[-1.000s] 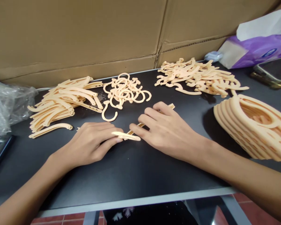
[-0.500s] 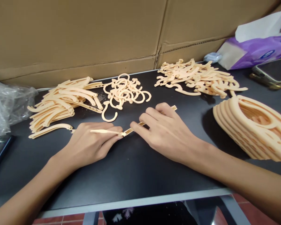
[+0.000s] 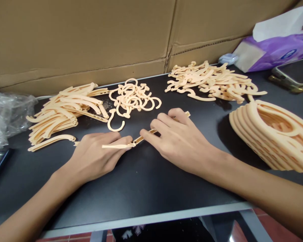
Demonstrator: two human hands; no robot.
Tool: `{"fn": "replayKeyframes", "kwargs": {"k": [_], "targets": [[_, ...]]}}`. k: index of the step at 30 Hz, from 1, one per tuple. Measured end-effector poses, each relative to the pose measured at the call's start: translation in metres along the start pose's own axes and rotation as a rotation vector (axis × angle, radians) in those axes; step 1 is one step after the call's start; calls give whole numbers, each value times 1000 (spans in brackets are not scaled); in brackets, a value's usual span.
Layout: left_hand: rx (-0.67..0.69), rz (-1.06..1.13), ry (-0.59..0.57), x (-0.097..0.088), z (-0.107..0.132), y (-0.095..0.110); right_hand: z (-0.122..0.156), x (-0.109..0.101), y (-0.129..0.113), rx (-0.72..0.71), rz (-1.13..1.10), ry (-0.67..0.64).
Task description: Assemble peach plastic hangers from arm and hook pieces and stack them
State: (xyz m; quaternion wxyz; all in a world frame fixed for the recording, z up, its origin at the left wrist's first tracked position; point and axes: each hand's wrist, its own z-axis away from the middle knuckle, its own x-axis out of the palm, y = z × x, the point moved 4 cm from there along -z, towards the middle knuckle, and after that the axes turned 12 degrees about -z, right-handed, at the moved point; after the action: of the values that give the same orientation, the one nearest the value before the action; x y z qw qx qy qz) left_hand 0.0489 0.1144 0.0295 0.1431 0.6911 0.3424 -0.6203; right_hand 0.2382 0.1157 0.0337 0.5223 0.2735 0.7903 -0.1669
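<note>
Low over the black table, both hands are closed on a cream plastic clothes hanger in parts. My left hand pinches near its middle joint; a piece's tip sticks out behind the wrist side of that hand. A thin hanger piece, seen edge-on, lies across the left fingers and meets the joint. From there a channelled hanger arm runs under my right hand, whose fingers wrap over it. Its far end shows past the right knuckles. The fingers hide most of the hanger.
Behind my hands lie a pile of hanger arms, a heap of hooks and a pile of curved pieces. Finished-looking hangers are stacked at right. Clear plastic wrap, a tissue pack and a phone sit around the edges.
The thin piece over my left fingers has turned slightly, its free end coming lower and a little to the right. Both hands keep nearly the same hold.
</note>
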Motion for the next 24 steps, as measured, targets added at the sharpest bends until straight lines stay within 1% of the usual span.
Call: {"fn": "replayKeyframes", "kwargs": {"k": [7,15,24], "targets": [[8,-49,-23,-3,-3,3,0,-3,-2,-20,46,7],[24,-140,-2,-6,-3,8,0,-6,-6,-32,110,67],[62,-198,-34,-7,-2,10,-3,-8,-10,-77,138,117]]}}
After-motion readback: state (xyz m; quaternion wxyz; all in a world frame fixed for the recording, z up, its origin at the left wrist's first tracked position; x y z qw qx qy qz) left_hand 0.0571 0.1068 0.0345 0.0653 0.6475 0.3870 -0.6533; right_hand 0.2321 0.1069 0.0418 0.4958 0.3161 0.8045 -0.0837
